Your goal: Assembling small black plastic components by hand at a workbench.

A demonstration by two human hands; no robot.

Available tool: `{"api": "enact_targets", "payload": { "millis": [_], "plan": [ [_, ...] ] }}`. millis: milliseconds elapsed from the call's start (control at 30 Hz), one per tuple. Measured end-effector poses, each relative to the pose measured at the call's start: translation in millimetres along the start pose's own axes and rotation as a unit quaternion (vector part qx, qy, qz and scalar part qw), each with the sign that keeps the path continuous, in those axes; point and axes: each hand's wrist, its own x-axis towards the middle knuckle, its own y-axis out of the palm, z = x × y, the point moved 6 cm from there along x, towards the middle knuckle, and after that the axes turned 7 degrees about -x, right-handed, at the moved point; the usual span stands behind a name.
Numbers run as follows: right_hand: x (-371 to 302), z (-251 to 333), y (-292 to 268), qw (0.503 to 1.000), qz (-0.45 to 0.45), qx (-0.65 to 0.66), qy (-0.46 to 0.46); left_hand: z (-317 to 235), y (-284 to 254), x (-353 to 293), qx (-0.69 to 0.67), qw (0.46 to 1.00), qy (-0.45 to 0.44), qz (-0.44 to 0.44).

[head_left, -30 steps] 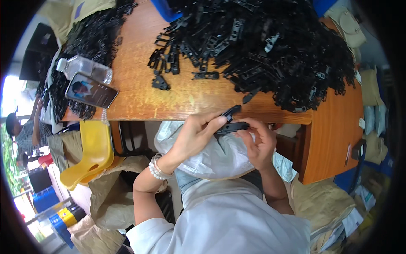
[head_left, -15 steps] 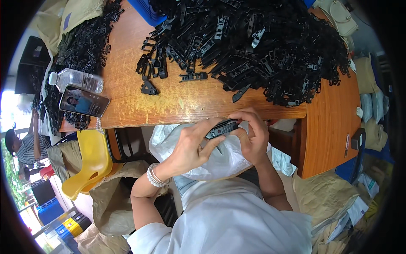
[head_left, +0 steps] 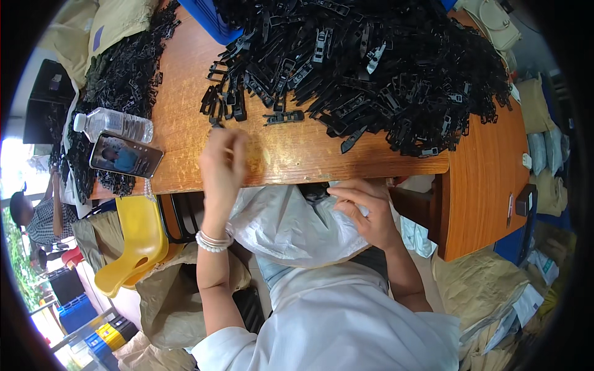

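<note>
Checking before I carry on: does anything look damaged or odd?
Yes: the table has pale, scuffed patches beside the left hand, where its finish looks worn, unlike the smoother right end. No other damage stands out.

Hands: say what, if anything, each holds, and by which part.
Left hand: too blurred to tell. Right hand: nothing visibly held, fingers over the white bag.

A yellow moulded plastic chair [head_left: 137, 235] stands at the near left of the brown wood-grained counter [head_left: 479, 185], bright daylight beyond it.
</note>
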Motion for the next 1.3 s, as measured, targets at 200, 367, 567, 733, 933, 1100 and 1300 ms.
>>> {"api": "enact_targets", "payload": {
  "millis": [200,367,567,733,933,1100,1300],
  "plan": [
    [-9.4,-15.5,3.3,0.999,0.028,0.022,0.036,34.6,-29.7,10.5,0.198,0.979,0.033,0.044],
    [-14.1,-16.9,8.7,0.995,0.056,0.035,0.079,26.6,-14.0,5.2,0.129,0.989,0.035,0.062],
    [-17.0,-24.6,-0.4,0.995,0.031,0.028,0.091,38.0,9.7,-2.4,-0.160,0.974,-0.124,0.105],
    [-18.7,-35.9,-24.3,0.986,-0.102,-0.013,0.129,29.3,11.3,1.0,-0.131,0.990,-0.060,-0.008],
    [-7.5,-36.4,-75.7,0.900,-0.350,-0.254,0.061,30.0,29.2,-10.8,-0.375,0.906,-0.192,0.043],
    [21.1,-36.7,-81.2,0.851,-0.329,-0.399,0.091,15.5,61.6,-26.7,-0.482,0.836,-0.215,0.152],
    [24.3,-41.3,-71.9,0.834,-0.332,-0.428,0.104,7.5,71.6,-32.3,-0.499,0.821,-0.225,0.163]
  ]
}}
